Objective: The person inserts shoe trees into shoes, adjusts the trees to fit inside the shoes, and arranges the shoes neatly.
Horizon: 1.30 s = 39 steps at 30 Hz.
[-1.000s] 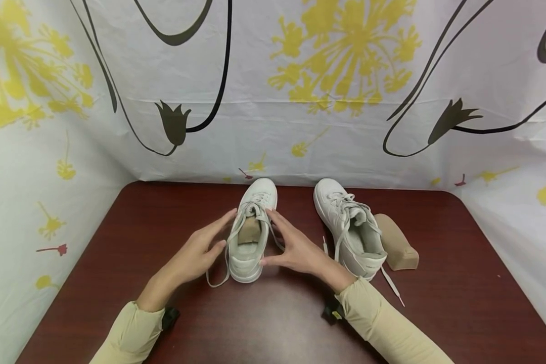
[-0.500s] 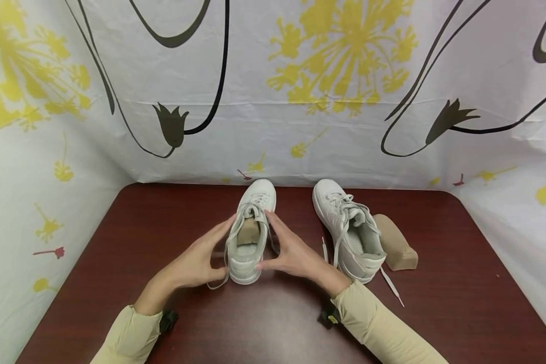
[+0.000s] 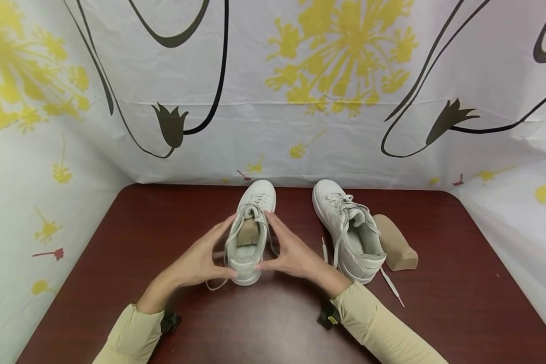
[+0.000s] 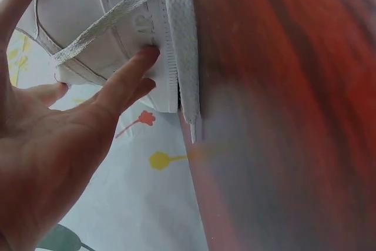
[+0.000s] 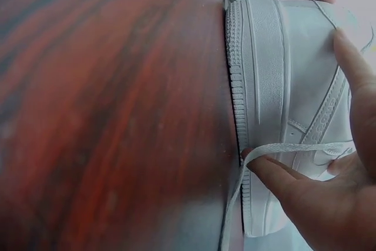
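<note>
A white sneaker [image 3: 256,198] stands on the table, toe toward the back wall, laces loose. Inside its opening sits a beige padded piece [image 3: 247,232]. My left hand [image 3: 195,264] holds the sneaker's left side, thumb at the heel. In the left wrist view, that hand's fingertips [image 4: 147,57] press the sidewall, where a lace crosses. Opposite, my right hand [image 3: 293,254] grips the right side, its thumb by the heel. The right wrist view shows fingers [image 5: 276,174] against the sneaker's sole edge [image 5: 238,92], with a lace beside them.
To the right stands a second white sneaker [image 3: 332,215], its laces trailing on the table. Next to it lies a beige molded block [image 3: 395,241]. The dark red wooden table [image 3: 464,283] has a patterned white cloth [image 3: 255,131] hanging behind it and at both sides.
My left hand has come in from the left, and its thumb now reaches the sneaker's heel. My right hand has shifted slightly left. The sneaker stays nearly in place.
</note>
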{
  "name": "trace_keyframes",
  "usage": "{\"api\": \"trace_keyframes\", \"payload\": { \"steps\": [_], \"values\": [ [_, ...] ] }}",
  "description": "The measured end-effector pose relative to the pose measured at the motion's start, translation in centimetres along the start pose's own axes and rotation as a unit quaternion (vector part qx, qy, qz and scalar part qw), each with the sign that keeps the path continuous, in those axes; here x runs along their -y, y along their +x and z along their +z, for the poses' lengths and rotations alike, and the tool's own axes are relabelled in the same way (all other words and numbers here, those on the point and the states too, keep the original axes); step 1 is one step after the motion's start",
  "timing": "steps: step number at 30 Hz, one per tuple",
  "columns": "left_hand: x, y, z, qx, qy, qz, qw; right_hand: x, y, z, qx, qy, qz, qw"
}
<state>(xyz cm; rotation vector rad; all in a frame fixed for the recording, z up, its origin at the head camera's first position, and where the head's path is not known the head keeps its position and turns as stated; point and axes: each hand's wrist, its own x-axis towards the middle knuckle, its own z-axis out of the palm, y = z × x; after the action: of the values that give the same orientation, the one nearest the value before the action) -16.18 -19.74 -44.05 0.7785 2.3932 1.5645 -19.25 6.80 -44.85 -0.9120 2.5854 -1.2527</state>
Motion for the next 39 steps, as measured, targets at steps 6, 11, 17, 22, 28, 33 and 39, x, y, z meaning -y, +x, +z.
{"api": "trace_keyframes", "payload": {
  "steps": [6, 11, 17, 22, 28, 33, 39],
  "values": [
    [-0.1, 0.0, 0.0, -0.009, -0.004, 0.006, 0.9999, 0.3, 0.1, -0.1, 0.000, -0.003, 0.002, 1.0000],
    [-0.5, 0.2, 0.1, -0.017, -0.001, 0.017, 0.9997, 0.6, -0.1, -0.6, -0.008, -0.003, 0.005, 0.9999],
    [-0.9, 0.1, 0.3, -0.025, 0.011, 0.020, 0.9994, 0.7, -0.1, -1.0, -0.004, -0.009, -0.002, 1.0000],
    [-1.1, 0.0, 0.2, -0.031, 0.019, 0.016, 0.9992, 0.6, 0.2, -1.0, 0.000, -0.007, -0.003, 1.0000],
    [-1.1, -0.7, -0.4, -0.033, 0.035, 0.020, 0.9987, 1.0, 0.8, -0.6, 0.006, 0.000, -0.013, 0.9999],
    [-1.2, -1.3, -0.9, -0.037, 0.059, 0.033, 0.9970, 1.4, 1.1, -0.3, 0.007, 0.003, -0.019, 0.9998],
    [-1.5, -1.5, -1.0, -0.046, 0.048, 0.030, 0.9973, 2.0, 1.5, -0.2, 0.009, 0.002, -0.023, 0.9997]
  ]
}}
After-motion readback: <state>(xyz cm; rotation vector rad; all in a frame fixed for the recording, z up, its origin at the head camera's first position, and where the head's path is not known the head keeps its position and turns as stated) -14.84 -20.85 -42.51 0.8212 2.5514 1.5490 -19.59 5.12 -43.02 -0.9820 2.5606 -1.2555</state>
